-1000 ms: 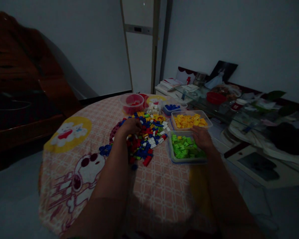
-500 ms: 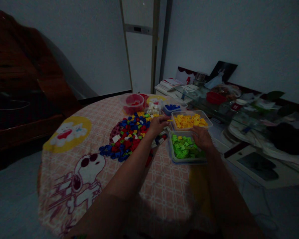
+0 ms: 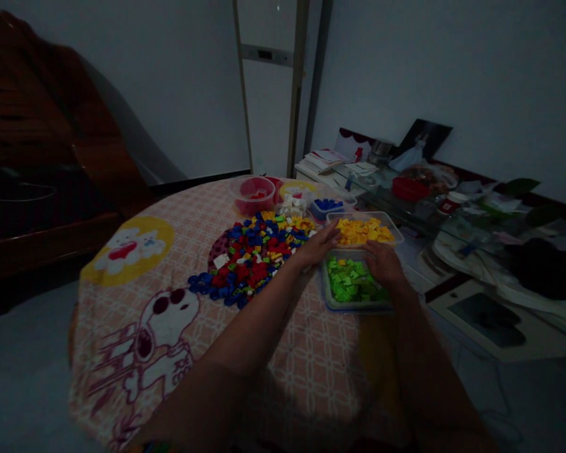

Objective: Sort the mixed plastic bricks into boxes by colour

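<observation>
My left hand (image 3: 317,246) reaches over the left end of the boxes, its fingers stretched out at the near left corner of a clear plastic box (image 3: 399,238) of yellow toy bricks (image 3: 361,231). No brick shows between its fingers. My right hand (image 3: 384,263) rests where that box meets a nearer box (image 3: 329,303) of green bricks (image 3: 349,280), fingers apart and pointing left, covering part of the green box's right side. Left of my left hand spreads a mixed pile of toy bricks (image 3: 255,251) in blue, red, yellow, green and white.
Farther back stand a round tub (image 3: 252,195) with red pieces, white bricks (image 3: 292,204) and a box of blue bricks (image 3: 327,204). A patterned cloth (image 3: 306,365) covers the round table. A cluttered glass shelf (image 3: 387,195) runs along the right, and a wooden bench (image 3: 99,163) stands left.
My left hand has moved right, from beside the pile to the yellow bricks' box. The yellow brick at its fingertips no longer shows there. My right hand has stayed almost still.
</observation>
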